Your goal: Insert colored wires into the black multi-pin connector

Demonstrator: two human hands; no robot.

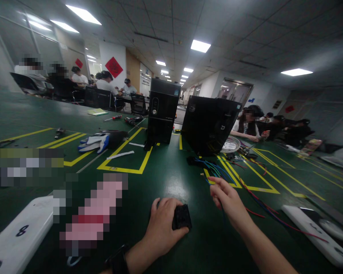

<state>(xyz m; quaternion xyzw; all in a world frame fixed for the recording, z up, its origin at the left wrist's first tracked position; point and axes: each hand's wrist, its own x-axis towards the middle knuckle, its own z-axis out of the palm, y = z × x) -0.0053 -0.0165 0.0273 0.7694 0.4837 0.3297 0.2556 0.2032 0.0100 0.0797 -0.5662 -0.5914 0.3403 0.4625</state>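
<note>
On the green table my left hand (164,220) is closed around a small black rectangular block (183,217), with thumb along its near edge and fingers over its far left side. The block's exposed face looks ridged or slotted, but its kind is unclear. To its right, my right hand (227,198) is raised a little with thumb and index finger pinched on a thin dark wire (207,179). One end of that wire pokes out left of the fingertips. Just beyond lies a bundle of blue and green wires (217,169) running from a black piece (193,161).
Two black computer cases (162,114) stand at the back. Gloves (103,140), a screwdriver (114,118) and paper strips lie left. Red wires (257,198) trail right towards a white device (314,232). Another white device (25,228) is front left. A person sits across at right.
</note>
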